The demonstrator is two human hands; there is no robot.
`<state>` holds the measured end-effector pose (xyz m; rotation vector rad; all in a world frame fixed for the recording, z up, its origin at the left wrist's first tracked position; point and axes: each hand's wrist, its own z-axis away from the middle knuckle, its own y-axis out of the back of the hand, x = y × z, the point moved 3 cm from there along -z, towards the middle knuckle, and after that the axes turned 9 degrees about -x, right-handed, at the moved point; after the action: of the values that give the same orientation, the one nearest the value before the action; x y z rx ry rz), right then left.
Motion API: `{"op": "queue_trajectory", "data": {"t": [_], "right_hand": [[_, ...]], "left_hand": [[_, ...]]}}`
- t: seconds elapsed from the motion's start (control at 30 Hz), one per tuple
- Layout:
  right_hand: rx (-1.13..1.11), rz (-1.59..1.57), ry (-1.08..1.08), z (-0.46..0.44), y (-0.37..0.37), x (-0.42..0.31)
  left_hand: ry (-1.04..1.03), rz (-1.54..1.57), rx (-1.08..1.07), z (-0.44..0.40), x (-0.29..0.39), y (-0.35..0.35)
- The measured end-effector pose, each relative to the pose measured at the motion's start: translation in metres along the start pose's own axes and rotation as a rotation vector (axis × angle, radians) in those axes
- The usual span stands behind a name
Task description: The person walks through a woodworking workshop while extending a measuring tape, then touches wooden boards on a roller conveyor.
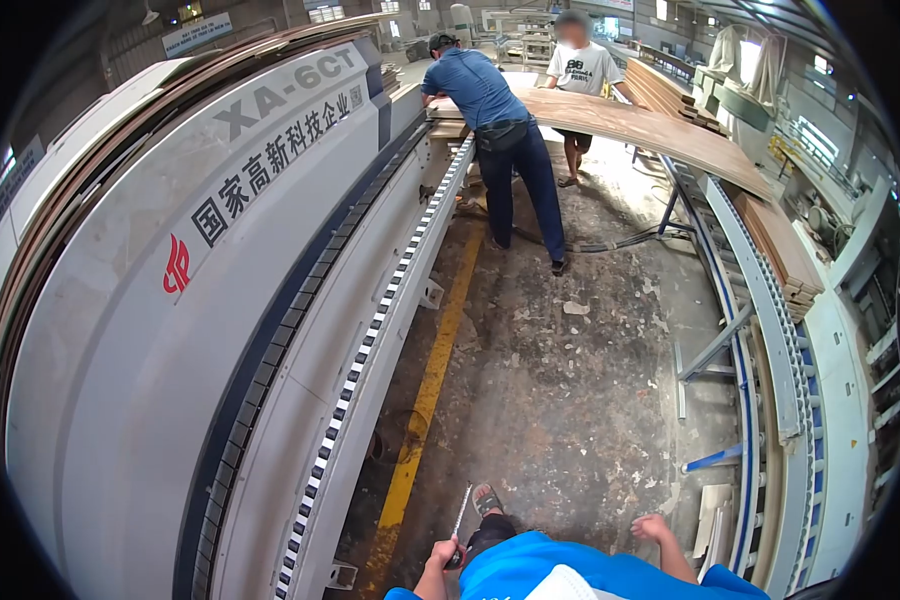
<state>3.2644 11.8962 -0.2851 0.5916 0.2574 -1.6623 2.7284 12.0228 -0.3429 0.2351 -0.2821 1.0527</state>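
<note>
My left hand (pixel 443 553) is wrapped round a dark tape measure (pixel 455 560) at the bottom of the head view. A short length of its pale blade (pixel 463 508) sticks up and forward above the floor, beside my sandalled foot. My right hand (pixel 652 528) hangs out to the right of my blue shirt, fingers curled in. Nothing shows in it, and it touches nothing. Nearest to it are pale board offcuts (pixel 712 520) leaning by the roller conveyor.
A long white machine (pixel 220 330) runs along my left, with a yellow floor line (pixel 435 380) beside it. Ahead, a person in dark blue (pixel 490 100) bends over boards; another in white stands by a large wooden sheet (pixel 650 125). The roller conveyor (pixel 770 330) borders the right.
</note>
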Motion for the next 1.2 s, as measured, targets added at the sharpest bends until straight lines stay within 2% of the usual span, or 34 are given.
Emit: {"op": "queue_trajectory", "data": {"t": [0.13,0.23,0.33,0.47,0.63,0.8,0.93,1.1,1.2], "right_hand": [[-0.018,0.023,-0.035,-0.017,-0.004,0.008],[-0.064,0.117,-0.069,-0.021,-0.006,0.031],[-0.067,0.094,-0.210,-0.014,-0.005,0.058],[-0.010,0.087,-0.306,0.014,-0.013,0.053],[-0.027,0.030,-0.287,-0.008,-0.017,0.069],[-0.042,0.001,-0.158,-0.014,-0.028,0.044],[-0.045,-0.038,-0.115,-0.013,-0.037,0.030],[-0.052,-0.034,-0.154,-0.010,-0.040,0.036],[-0.054,-0.028,-0.172,-0.010,-0.041,0.045]], "left_hand": [[0.112,0.053,-0.055,-0.001,-0.019,0.005],[0.112,0.071,-0.043,0.000,-0.035,0.008],[0.099,0.078,-0.018,-0.001,-0.046,0.011],[0.073,0.077,0.023,0.002,-0.047,0.013],[0.073,0.051,-0.025,0.010,-0.024,0.016],[0.061,0.087,-0.132,0.016,0.003,0.019],[-0.033,0.083,-0.056,0.012,0.013,0.025],[0.011,0.108,-0.117,0.017,0.012,0.031],[-0.028,0.098,-0.025,0.020,0.006,0.032]]}}
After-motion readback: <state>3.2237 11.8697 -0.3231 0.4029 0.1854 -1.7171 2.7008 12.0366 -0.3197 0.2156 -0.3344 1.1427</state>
